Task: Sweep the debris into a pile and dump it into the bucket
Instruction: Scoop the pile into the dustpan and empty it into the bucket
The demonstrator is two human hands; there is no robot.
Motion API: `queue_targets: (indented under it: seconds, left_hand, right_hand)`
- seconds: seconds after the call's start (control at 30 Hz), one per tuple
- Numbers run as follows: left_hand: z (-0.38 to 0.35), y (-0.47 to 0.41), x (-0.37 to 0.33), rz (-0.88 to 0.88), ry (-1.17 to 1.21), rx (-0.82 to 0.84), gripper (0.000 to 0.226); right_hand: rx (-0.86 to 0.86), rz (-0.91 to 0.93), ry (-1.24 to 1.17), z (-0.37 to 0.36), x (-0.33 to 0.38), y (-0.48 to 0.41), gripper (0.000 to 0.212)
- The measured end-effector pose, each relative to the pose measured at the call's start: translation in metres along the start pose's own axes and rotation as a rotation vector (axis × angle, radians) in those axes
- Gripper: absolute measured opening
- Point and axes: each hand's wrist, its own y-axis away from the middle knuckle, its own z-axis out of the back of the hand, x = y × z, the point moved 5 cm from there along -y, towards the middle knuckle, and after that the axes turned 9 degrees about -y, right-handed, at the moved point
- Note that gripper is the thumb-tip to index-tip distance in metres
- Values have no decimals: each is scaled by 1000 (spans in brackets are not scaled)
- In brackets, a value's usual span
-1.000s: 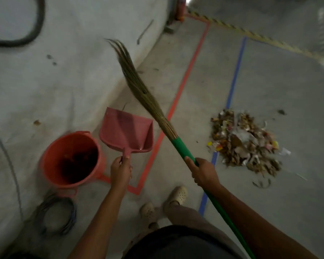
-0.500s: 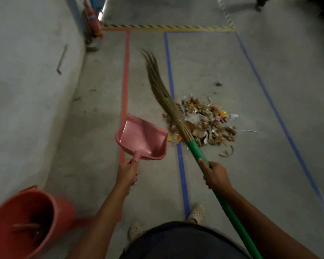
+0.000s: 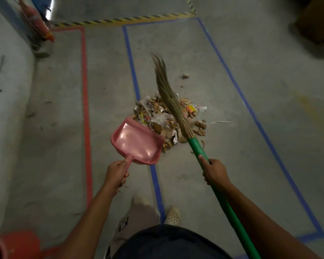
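Holding the dustpan (image 3: pixel 137 142) beside the debris pile (image 3: pixel 162 116) on the floor (image 3: pixel 247 157), the left grip (image 3: pixel 116 174) risks scraps slipping under a raised lip; the right grip (image 3: pixel 214 171) clasps the broom (image 3: pixel 196 146).

Both bare forearms reach forward and down, well apart. The left hand (image 3: pixel 116 174) curls round the dustpan handle (image 3: pixel 129 159), knuckles up. The right hand (image 3: pixel 215 171) grips the green broom handle (image 3: pixel 195 147), its thumb stretched along the shaft.
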Motion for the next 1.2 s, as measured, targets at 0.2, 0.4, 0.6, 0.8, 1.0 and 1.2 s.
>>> queue_targets:
  seconds: [0.2,0.4,0.6,0.8,1.0,1.2]
  left_hand:
    - [-29,-51,-15,60,-35,52,36]
    - [-55,-121,-36,164,-36,49,42]
    - [-91,-180,-46,280,-60,77,38]
    - [-142,-246,-17,407,-154,121,40]
    - [-203,-332,32,471,-229,121,35]
    - [-253,-410,93,505,-261,63,34]
  right_hand:
    - [-5,-86,-8,13,4,-67,47]
    - [-18,-169,22,28,18,-134,46]
    - [-12,-246,84,43,22,-211,48]
    - [34,-321,183,41,-3,-309,52]
    - [43,-283,361,36,-37,-439,57]
    - [-15,-337,529,10,-100,-540,61]
